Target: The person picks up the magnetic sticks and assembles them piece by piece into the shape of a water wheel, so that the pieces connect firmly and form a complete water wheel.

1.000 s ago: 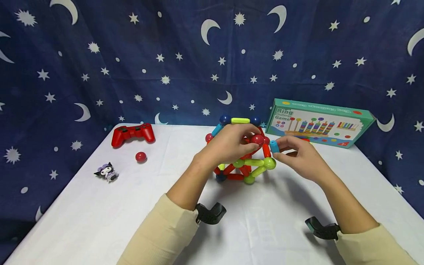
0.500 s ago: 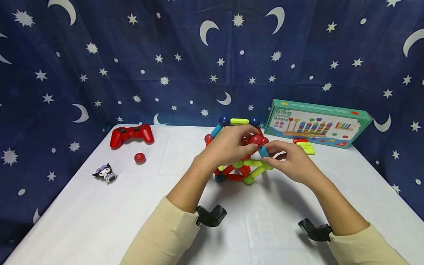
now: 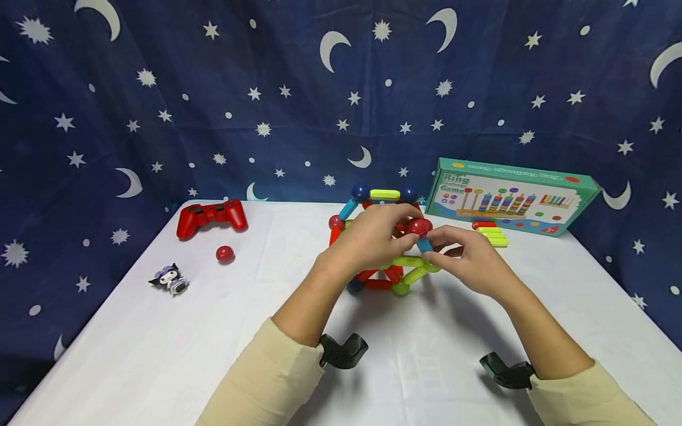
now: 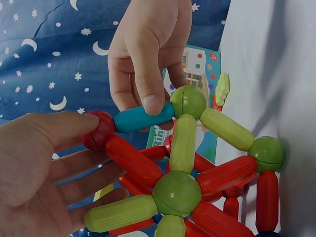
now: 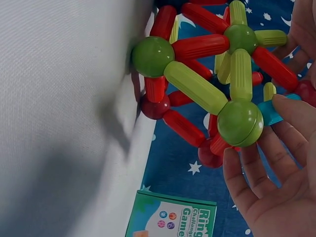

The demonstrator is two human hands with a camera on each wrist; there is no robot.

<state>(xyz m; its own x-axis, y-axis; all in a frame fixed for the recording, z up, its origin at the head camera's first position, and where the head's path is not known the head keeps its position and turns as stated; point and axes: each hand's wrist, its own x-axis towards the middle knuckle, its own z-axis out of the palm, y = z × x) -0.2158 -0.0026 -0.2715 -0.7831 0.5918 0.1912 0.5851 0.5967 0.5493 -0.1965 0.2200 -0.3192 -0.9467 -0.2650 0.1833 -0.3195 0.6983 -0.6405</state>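
A frame of magnetic sticks and balls stands on the table, with a green ball at the hub of several red and lime sticks. My left hand pinches a red ball at its upper part, thumb on the near side. With thumb and fingers, my right hand pinches a blue stick. That stick spans from the red ball to a second green ball, its ends meeting both in the left wrist view. In the head view the hands hide part of the frame.
A Ring Challenge Game box leans at the back right, with lime sticks and a red stick before it. At left lie a red game controller, a loose red ball and a small figurine.
My right hand has brought the blue stick leftward to the red ball, tilting it between the two balls. My left hand has shifted slightly right with the red ball.
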